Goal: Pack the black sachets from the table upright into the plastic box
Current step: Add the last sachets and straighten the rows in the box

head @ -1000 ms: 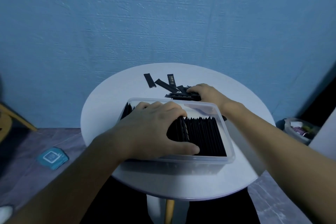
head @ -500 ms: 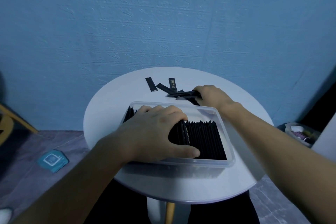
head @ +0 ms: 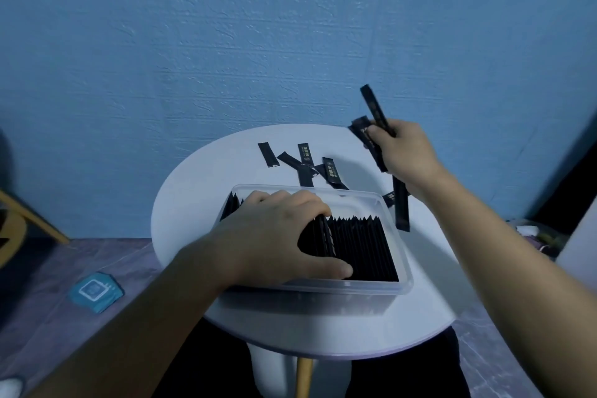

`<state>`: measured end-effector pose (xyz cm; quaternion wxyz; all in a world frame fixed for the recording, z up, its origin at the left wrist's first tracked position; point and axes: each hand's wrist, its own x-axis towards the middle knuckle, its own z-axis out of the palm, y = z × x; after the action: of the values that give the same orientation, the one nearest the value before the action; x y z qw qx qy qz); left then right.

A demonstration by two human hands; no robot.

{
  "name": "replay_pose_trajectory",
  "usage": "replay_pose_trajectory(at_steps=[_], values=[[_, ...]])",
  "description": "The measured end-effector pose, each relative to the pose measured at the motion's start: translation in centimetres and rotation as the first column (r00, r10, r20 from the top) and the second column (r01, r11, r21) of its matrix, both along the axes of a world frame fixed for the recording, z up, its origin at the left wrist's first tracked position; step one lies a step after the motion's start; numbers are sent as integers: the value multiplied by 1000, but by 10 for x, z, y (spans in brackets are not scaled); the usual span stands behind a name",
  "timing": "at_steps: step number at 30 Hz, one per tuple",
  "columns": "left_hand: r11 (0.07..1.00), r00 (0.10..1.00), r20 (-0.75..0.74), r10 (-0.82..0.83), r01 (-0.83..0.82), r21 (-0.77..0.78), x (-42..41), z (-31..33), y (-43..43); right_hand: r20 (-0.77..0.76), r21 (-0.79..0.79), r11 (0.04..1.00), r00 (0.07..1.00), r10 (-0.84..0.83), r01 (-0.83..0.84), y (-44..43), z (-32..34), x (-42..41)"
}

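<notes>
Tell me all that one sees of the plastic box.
The box is clear plastic, rectangular, with rounded corners and a rim, and has no lid on. It stands flat on the white round table. Black sachets stand upright in a row inside. The left hand grips a bunch of them from above.

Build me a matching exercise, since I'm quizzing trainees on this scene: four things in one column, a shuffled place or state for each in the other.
1 left hand
2 right hand
3 loose sachets
4 plastic box

A flat on the table
B raised, gripping a sachet bunch
C holding the packed row
D partly filled

Pairs: 1-C, 2-B, 3-A, 4-D
</notes>
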<state>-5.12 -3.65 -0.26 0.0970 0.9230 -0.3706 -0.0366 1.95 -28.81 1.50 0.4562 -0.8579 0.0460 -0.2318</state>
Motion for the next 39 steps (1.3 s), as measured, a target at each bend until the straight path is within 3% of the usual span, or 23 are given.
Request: replay_pose_trajectory(at_steps=[3,7,10,14,16,23,26,28,39], values=[[1000,1000,-1,2,-2,-13,1,0,0,81,212,976,996,28,-44,17,18,-12],[1000,1000,9,0,0,-7,1,1,0,121,223,967,988,98,-123,39,42,-24],[1000,1000,8,-1,1,-15,0,1,0,65,251,957,988,137,-149,49,55,-31],[1000,1000,17,0,0,-8,0,2,-1,-66,447,872,964,256,-201,71,44,-41],[1000,1000,15,4,-4,-10,-1,2,-1,-115,472,859,952,285,-201,79,27,-44],[1000,1000,14,11,-11,-12,1,1,0,-124,49,982,974,190,-185,58,7,-66],[1000,1000,14,11,-10,-19,1,0,-1,-208,-259,956,975,81,-135,48,1,-82],[1000,1000,13,9,-9,-18,1,0,-1,-257,-379,916,966,30,-129,48,-3,-93],[999,1000,26,4,-3,-39,3,-2,-1,-281,-548,822,960,-3,-158,58,10,-118]])
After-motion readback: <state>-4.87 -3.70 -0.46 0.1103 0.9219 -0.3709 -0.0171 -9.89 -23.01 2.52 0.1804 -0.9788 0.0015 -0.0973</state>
